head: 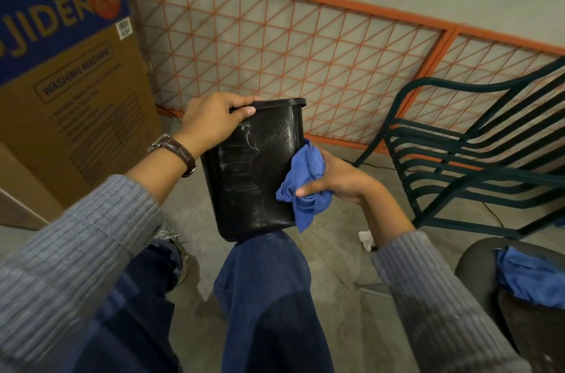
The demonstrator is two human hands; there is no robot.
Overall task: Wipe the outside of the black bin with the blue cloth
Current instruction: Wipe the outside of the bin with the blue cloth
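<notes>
A small black bin [253,170] stands upright with its base resting on my right knee, its near face streaked with pale dust marks. My left hand [214,121] grips the bin's rim at the upper left, thumb on the outside. My right hand [336,177] holds a bunched blue cloth [305,183] pressed against the bin's right side, with a corner of the cloth hanging down past the base.
A large cardboard washing-machine box [70,82] stands at the left. Stacked dark green chairs [477,158] are at the right, in front of an orange mesh panel [305,45]. A round container with another blue cloth [532,278] sits at lower right. A crumpled white scrap [366,239] lies on the floor.
</notes>
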